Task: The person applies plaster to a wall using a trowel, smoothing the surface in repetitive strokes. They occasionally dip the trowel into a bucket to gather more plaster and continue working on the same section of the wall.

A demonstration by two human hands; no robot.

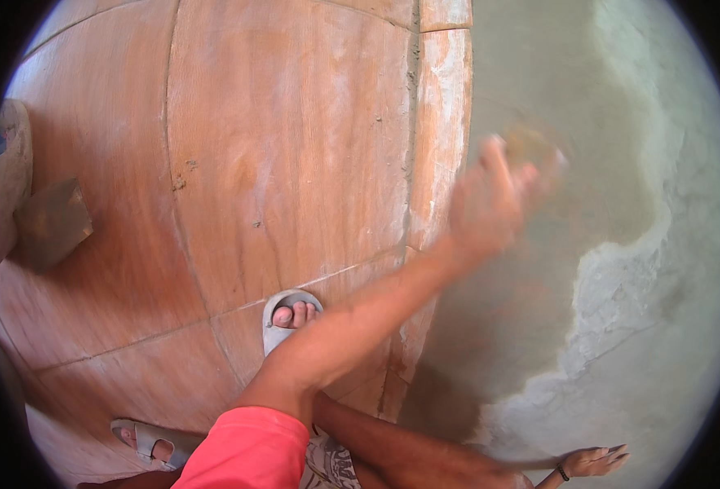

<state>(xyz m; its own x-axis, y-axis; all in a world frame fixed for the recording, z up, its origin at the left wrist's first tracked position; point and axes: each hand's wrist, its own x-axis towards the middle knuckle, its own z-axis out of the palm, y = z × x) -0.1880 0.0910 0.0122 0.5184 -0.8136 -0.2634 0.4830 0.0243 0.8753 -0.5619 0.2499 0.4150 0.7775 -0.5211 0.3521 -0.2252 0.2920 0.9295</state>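
My left hand (490, 200) reaches up and to the right, over the grey cement surface (556, 269) beside the tile edge. It is smeared by motion, with the fingers bent around a blurred yellowish-brown, sponge-like pad (537, 152). The pad's exact kind is too blurred to tell. At the lower right, my right hand (595, 462), with a dark band at its wrist, lies flat against the cement with its fingers stretched out. Nothing shows in it. The cement is darker next to the tiles and has a pale, rough-edged patch (613, 289) further right.
Reddish-brown tiles (287, 147) with grey joints spread across the left, edged by a narrow, whitish-smeared strip (443, 106). A cement-coated container (8, 179) stands at the far left beside a flat grey plate (54, 224). My sandalled feet (295, 314) are on the tiles.
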